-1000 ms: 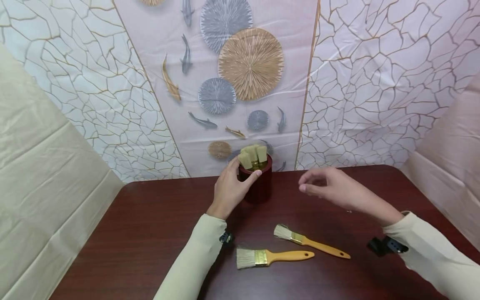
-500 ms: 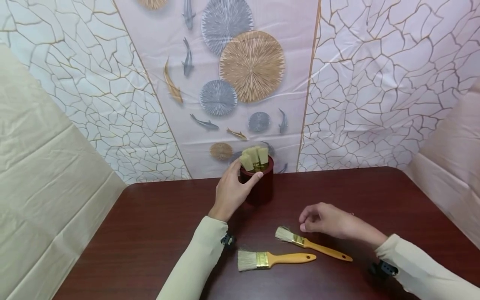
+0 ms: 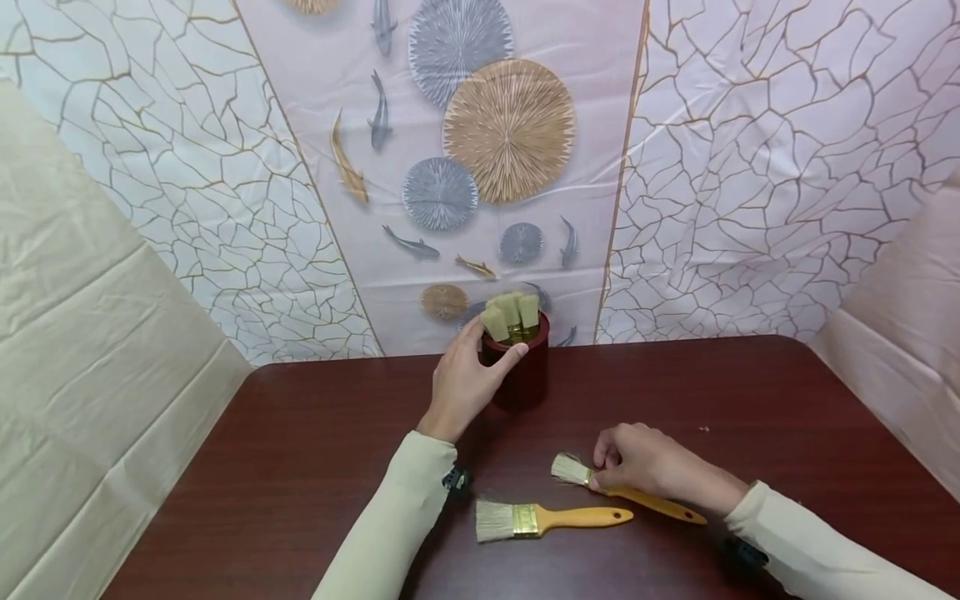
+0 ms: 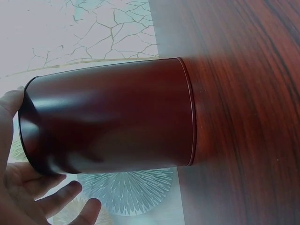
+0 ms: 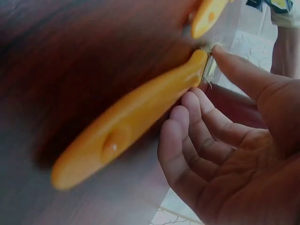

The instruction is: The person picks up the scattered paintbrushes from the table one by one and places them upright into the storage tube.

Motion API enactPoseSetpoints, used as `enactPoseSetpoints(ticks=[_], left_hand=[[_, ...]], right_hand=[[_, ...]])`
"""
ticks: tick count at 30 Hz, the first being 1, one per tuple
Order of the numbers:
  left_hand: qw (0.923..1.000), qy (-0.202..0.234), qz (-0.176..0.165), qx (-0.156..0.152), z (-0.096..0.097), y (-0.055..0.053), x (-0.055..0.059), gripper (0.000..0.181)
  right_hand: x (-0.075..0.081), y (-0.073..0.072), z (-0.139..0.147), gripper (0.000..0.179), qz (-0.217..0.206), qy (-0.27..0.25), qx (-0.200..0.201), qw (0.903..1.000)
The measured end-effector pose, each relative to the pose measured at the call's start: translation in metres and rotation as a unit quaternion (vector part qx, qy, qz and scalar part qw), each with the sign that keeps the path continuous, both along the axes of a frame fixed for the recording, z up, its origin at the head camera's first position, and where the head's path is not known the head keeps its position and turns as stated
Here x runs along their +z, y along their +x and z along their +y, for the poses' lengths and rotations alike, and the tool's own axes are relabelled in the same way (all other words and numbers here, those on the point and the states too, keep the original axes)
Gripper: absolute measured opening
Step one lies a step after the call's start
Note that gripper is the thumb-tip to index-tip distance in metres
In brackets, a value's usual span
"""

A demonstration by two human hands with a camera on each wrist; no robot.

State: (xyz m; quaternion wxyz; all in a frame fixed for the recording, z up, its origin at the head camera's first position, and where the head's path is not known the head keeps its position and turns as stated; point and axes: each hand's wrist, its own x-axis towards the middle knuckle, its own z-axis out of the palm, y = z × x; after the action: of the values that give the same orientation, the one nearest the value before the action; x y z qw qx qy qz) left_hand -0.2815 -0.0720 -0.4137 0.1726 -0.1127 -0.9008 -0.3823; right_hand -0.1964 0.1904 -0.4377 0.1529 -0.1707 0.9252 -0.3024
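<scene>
In the head view my left hand (image 3: pixel 463 385) holds the rim of a dark red cylindrical cup (image 3: pixel 522 379), thumb at the front and fingers at its left side. Several paintbrushes (image 3: pixel 512 312) stand in the cup, bristles up. My right hand (image 3: pixel 648 460) is at the metal band of a narrow paintbrush (image 3: pixel 660 504) lying on the table. The right wrist view has the thumb and fingertips on either side of that brush's neck (image 5: pixel 199 63); they appear to pinch it. A wider paintbrush (image 3: pixel 581 517) lies nearer, bristles to the left. The cup (image 4: pixel 112 117) stands upright.
The dark reddish-brown table (image 3: pixel 285 467) meets a patterned cloth backdrop (image 3: pixel 510 133) behind the cup. Plain beige cloth hangs at the left (image 3: pixel 97 333) and right sides. A tiny light speck (image 3: pixel 703 429) lies on the table behind the right wrist.
My right hand has come down and toward me from above the table to the narrow paintbrush, its fingers now at the metal band. The left hand has stayed on the cup.
</scene>
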Motion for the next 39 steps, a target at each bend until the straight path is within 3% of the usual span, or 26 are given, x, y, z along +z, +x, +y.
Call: enactPoseSetpoints(ticks=[10,19,29,39], left_hand=[[1.0,0.0,0.0,0.003,0.001,0.0,0.0,0.081],[1.0,0.001,-0.003,0.0,0.0,0.001,-0.001,0.079],[1.0,-0.004,-0.001,0.002,-0.001,0.0,-0.002,0.078],[1.0,-0.005,-0.003,0.0,0.0,0.0,0.0,0.079]], right_hand=[[-0.001,0.006,-0.009,0.031,0.038,0.024,0.007,0.999],[-0.002,0.001,-0.006,0.015,0.044,-0.007,0.04,0.9982],[0.034,-0.006,0.0,0.01,0.087,-0.056,0.034,0.9941],[0.072,-0.015,0.006,0.016,0.11,-0.118,-0.005,0.9869]])
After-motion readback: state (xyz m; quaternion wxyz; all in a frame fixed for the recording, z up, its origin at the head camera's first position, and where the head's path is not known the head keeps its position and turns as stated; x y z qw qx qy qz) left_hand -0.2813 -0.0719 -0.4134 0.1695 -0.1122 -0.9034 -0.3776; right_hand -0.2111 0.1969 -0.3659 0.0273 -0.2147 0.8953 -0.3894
